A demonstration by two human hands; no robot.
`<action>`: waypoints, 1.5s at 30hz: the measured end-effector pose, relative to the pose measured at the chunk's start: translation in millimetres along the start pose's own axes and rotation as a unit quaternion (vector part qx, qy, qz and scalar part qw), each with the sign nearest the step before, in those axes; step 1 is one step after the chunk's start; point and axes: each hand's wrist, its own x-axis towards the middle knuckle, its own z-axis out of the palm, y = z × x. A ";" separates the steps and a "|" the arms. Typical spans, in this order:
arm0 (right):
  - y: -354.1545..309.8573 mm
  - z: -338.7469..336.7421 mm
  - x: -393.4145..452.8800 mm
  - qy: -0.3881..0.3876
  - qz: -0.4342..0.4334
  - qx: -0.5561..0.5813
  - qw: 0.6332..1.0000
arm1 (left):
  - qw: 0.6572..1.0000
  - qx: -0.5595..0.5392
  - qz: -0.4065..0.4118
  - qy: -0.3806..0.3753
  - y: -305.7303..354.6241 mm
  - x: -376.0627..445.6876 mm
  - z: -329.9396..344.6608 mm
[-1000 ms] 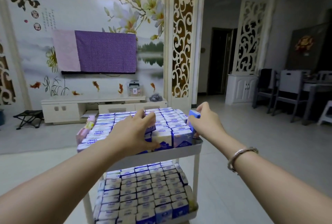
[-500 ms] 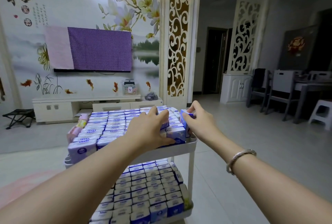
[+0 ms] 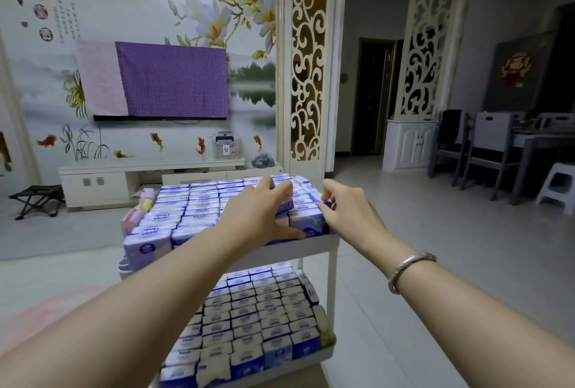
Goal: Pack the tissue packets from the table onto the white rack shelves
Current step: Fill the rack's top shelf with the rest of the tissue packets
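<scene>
Forearms reach in from the bottom edge toward a white rack (image 3: 314,243) with two shelves in sight. The lower shelf (image 3: 329,344), nearest, is filled edge to edge with upright tissue packets (image 3: 249,319) in tight rows, their blue and white tops facing up.

Above it, the top shelf (image 3: 323,240) is packed the same way, with more packets (image 3: 189,210) running from its front edge to its back edge. The left hand (image 3: 253,215) lies palm down on the packets near the front right corner, fingers fairly straight and spread over their tops, thumb stretched along the front faces just above the shelf's front edge. The right hand (image 3: 348,208) is at the right edge of that shelf, with a bracelet (image 3: 409,269) on its wrist. Its fingertips (image 3: 323,205) curl onto a blue packet (image 3: 317,199) at the right edge and seem to pinch it; how firmly, I cannot tell. Just in front of it stands the corner packet (image 3: 306,221), between the two hands. A pinkish pack (image 3: 137,215) leans at the shelf's left edge.

Beyond the rack a low white cabinet (image 3: 102,182) runs along the painted wall, with a screen under a purple cloth (image 3: 174,79) hanging above it. A small folding stool (image 3: 35,201) stands on the floor to the left. Far right, grey chairs (image 3: 485,145) sit at a dining table (image 3: 547,138), with a white stool (image 3: 558,182) near them.
</scene>
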 end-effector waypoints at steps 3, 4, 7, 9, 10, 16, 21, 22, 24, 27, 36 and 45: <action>3.6 -4.8 2.3 -0.007 0.042 0.021 0.999 | 1.000 -0.012 0.019 0.016 -0.1 -1.7 -1.3; 1.1 -9.0 2.0 -0.011 0.049 0.008 0.999 | 0.999 -0.019 0.030 0.031 0.4 -3.6 -3.2; -13.6 -19.1 -8.9 0.021 0.038 -0.036 0.998 | 0.992 -0.036 0.062 0.107 1.3 -14.8 -11.2; -29.1 -21.8 -22.2 0.052 0.029 0.031 0.998 | 0.990 -0.036 0.072 0.113 0.3 -27.4 -16.2; -37.8 -22.8 -28.5 0.045 0.021 0.076 0.996 | 0.992 -0.031 0.075 0.099 -0.5 -34.8 -17.9; -95.7 -33.4 -56.3 -0.129 0.037 0.293 0.946 | 0.992 -0.068 0.073 0.072 -3.9 -82.0 -33.4; -126.5 -28.6 -68.8 -0.161 0.044 0.343 0.924 | 0.987 -0.131 0.042 0.082 -19.3 -114.6 -46.8; -129.8 -25.8 -71.8 -0.161 0.039 0.340 0.926 | 0.985 -0.136 0.034 0.105 -25.5 -123.5 -47.5; -132.8 -20.3 -82.2 -0.167 0.026 0.323 0.931 | 0.981 -0.116 0.040 0.150 -39.2 -148.3 -44.7; -130.0 1.8 -104.4 -0.179 0.008 0.301 0.937 | 0.981 -0.084 0.026 0.174 -61.0 -192.0 -23.5; -102.7 128.9 -148.9 -0.226 -0.027 0.170 0.959 | 0.943 -0.127 -0.305 0.047 -98.8 -261.0 107.6; -111.3 184.4 -139.4 -0.232 -0.115 0.057 0.964 | 0.893 -0.245 -0.375 0.042 -118.1 -240.8 160.0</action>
